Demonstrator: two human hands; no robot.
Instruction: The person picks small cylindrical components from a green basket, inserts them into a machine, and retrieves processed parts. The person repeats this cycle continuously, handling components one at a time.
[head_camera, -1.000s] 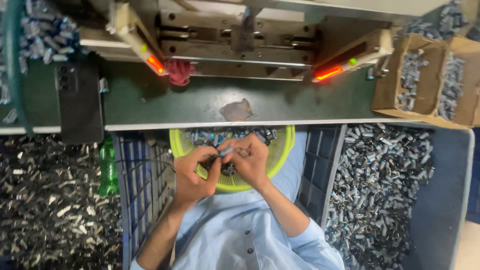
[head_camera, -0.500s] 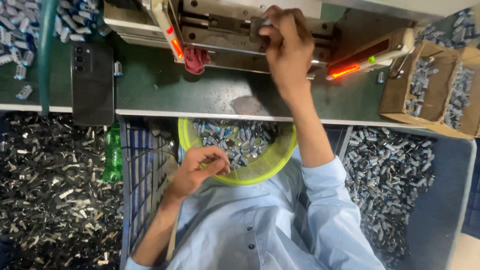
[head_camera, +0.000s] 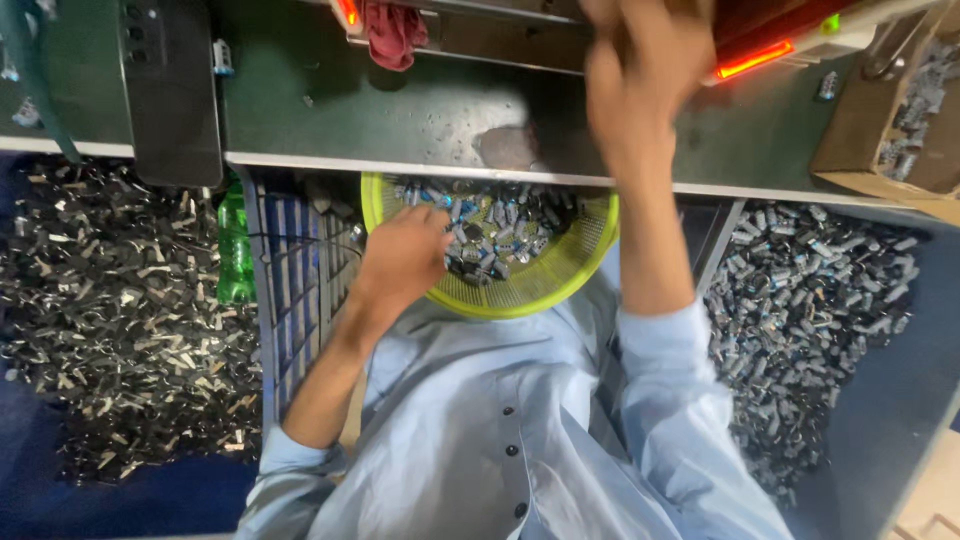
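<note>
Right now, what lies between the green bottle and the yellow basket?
In the head view, a blue slatted crate lies between the green bottle and yellow basket.

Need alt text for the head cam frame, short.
Seen from above, a person in a light blue shirt has the left hand in a yellow-green basket of small metal parts on their lap, while the blurred right hand reaches up to a machine at the back of a green bench. Heaps of small metal pieces lie on both sides.
</note>
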